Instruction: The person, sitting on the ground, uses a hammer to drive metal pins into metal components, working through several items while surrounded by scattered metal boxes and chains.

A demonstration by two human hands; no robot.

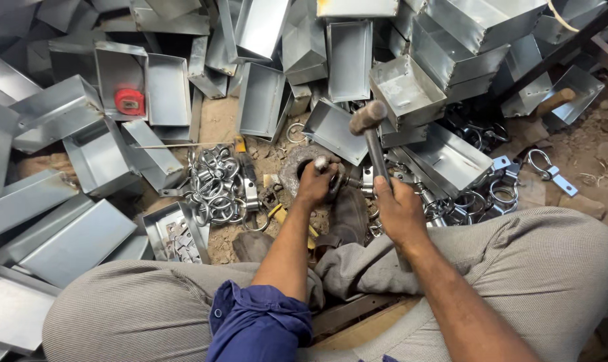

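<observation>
Head – 1 hammer (371, 131), 2 hands.

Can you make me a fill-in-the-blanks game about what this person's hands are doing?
1. The right hand holds a ____ with its head raised.
2. The left hand pinches a small metal piece over a round ____ block.
3. The tape measure lying in a metal box is ____ in colour.
4. Heaps of shiny metal ____ lie all around.

Missing words: hammer; stone; red; boxes
</observation>
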